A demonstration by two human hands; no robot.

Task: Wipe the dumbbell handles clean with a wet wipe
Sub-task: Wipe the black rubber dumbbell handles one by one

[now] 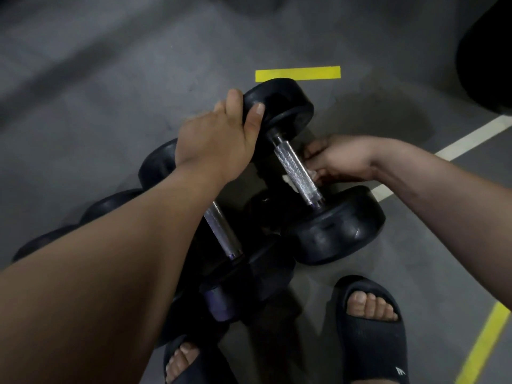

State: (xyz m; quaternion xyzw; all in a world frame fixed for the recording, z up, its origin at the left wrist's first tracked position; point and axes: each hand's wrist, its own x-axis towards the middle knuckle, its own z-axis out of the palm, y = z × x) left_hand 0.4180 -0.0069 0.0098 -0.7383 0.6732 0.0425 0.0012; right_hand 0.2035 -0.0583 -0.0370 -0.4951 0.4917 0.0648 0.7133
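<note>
Knurled shiny metal dumbbell handle (297, 173), matt black rubbery dumbbell heads (336, 225), smooth matt grey floor (110, 92), matt black foam slides (372, 336)

The dumbbell (338, 225) at my left hand (221, 137) is black with a silver, cross-hatched handle (297, 170); the wipe (286, 179) in my right hand (340, 159) is white. Beyond both hands, a yellow strip (297, 73) crosses grey floor (110, 92).

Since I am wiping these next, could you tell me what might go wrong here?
The left hand holds the dumbbell by its upper end only; a slip could drop it onto the open sandal.
The right hand, holding the wipe at the handle, could be pinched against the neighbouring dumbbell.
</note>
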